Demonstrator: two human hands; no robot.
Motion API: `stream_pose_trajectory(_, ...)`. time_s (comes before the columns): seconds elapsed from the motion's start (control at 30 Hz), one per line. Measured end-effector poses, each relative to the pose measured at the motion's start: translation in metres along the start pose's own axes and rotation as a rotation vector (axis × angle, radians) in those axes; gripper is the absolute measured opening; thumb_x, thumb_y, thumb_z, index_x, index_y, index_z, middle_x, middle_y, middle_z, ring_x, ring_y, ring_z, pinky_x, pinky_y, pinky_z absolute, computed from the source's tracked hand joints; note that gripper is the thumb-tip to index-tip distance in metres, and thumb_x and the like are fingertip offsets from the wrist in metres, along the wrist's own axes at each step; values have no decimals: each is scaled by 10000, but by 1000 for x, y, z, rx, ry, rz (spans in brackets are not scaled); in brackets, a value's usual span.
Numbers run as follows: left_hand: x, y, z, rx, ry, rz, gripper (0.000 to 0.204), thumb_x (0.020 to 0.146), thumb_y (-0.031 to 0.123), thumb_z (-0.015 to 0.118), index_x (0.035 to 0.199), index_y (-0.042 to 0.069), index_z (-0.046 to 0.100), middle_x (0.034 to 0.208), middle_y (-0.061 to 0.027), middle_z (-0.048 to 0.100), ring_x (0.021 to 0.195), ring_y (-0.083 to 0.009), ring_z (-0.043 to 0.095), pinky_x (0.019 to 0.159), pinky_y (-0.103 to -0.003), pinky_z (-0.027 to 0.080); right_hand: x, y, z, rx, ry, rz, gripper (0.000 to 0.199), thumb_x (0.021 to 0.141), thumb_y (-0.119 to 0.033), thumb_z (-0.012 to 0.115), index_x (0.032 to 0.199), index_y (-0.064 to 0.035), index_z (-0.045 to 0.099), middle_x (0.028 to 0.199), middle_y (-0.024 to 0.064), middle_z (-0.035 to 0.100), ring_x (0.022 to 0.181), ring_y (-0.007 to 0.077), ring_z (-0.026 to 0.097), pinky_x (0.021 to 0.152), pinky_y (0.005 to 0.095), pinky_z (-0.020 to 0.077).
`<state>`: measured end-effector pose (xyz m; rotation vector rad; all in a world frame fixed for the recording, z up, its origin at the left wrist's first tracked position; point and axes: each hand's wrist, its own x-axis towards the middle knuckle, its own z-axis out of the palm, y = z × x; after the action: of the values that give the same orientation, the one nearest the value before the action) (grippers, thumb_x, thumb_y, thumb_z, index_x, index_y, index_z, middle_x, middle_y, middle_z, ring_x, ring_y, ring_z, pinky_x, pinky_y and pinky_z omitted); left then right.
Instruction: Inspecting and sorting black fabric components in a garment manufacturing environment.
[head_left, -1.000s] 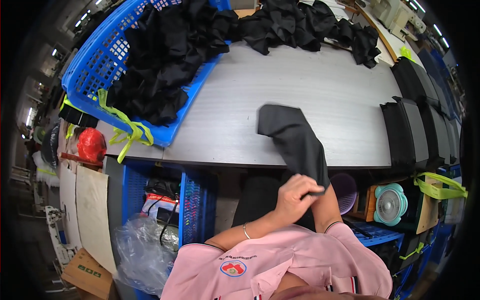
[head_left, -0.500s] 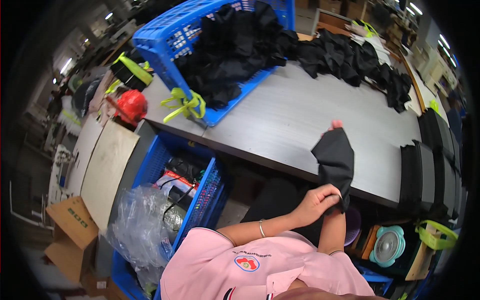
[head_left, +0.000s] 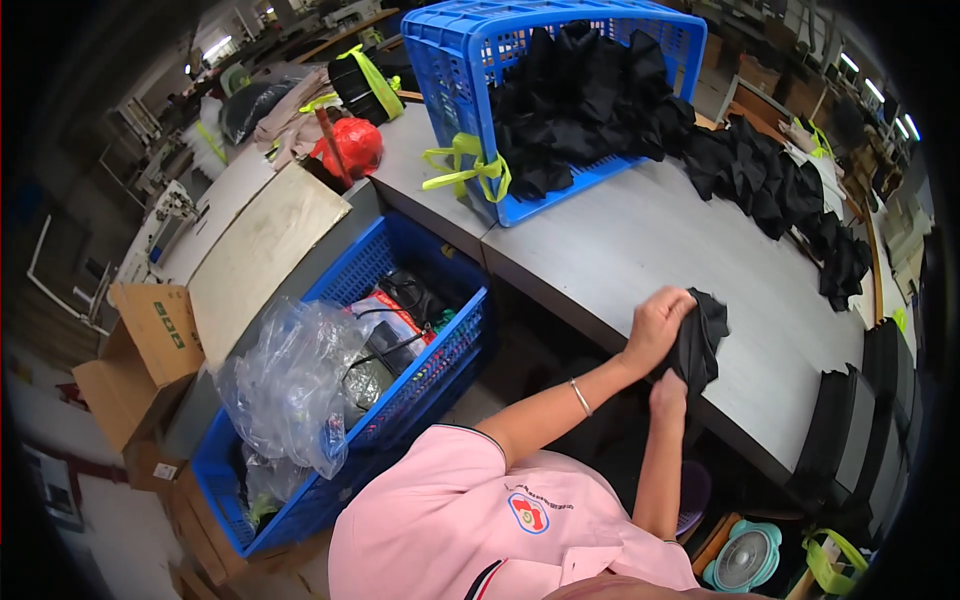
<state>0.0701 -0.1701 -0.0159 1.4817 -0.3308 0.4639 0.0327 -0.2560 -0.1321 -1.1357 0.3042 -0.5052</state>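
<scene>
My left hand (head_left: 657, 322) is clenched on a black cloth (head_left: 697, 345), bunching its upper part at the near edge of the grey table (head_left: 640, 240). My right hand (head_left: 668, 393) sits just below, at six o'clock from the left, fingers closed on the cloth's lower end where it hangs over the table edge. The cloth lies crumpled between both hands, partly on the table and partly off it. At eleven o'clock from my hands a blue crate (head_left: 560, 60) lies tipped on the table, full of black cloths (head_left: 585, 100) that spill toward its open side; a yellow-green strap (head_left: 468, 165) is tied at its near corner. At one o'clock a row of more black pieces (head_left: 775, 185) runs along the far side of the table. At three to four o'clock, stacks of folded black items (head_left: 850, 430) stand at the table's right end. At nine o'clock, below the table, a blue bin (head_left: 420, 390) holds clear plastic bags (head_left: 290, 385) and cables. Further left stand a cardboard sheet (head_left: 260, 255) and a box (head_left: 140, 355); a red bag (head_left: 350, 145) rests at ten o'clock.
</scene>
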Motion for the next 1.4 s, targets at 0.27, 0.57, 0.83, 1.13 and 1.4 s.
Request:
stream_pose_trajectory(0.27, 85, -74, -81, 54, 270, -125, 186, 933, 190, 625, 930, 18, 695, 783, -54, 688, 754, -110, 615, 728, -293, 503, -114, -83, 18, -638, -797, -400, 207, 996, -100, 444, 1125, 22, 550, 1153, 149, 543, 1085, 284, 529, 980, 316, 383)
stream_pose_trajectory(0.57, 58, -1, -94, -152, 32, -245, 159, 950, 120, 646, 888, -25, 671, 768, 64, 591, 700, -30, 495, 627, -202, 419, -64, -110, 7, -735, -179, -296, 452, 835, 36, 589, 1273, 3, 483, 1376, 217, 435, 1327, 366, 421, 1061, 403, 381)
stream_pose_trajectory(0.83, 6, 23, -50, -214, -280, -282, 146, 919, 97, 682, 812, -2, 682, 733, 1, 623, 661, -63, 531, 610, -217, 430, -13, -126, 15, -690, -324, 47, 126, 906, -97, 652, 880, 26, 649, 794, 73, 620, 802, 135, 600, 714, 270, 470)
stream_pose_trajectory(1.13, -48, -8, -64, -953, -664, -1402, 283, 996, 215, 510, 1144, 16, 647, 1083, -88, 676, 971, -163, 644, 868, -307, 532, 3, -112, 20, -511, -494, 25, 146, 904, -140, 679, 880, -7, 734, 761, 27, 708, 722, 52, 613, 635, 242, 485)
stream_pose_trajectory(1.4, -91, -68, 3, -687, -560, -1418, 383, 949, 396, 548, 1158, 75, 564, 903, -121, 618, 701, -201, 530, 655, -335, 475, -78, 23, 37, -199, -784, 719, 230, 921, -239, 693, 817, -35, 704, 715, -2, 624, 678, 72, 516, 619, 266, 442)
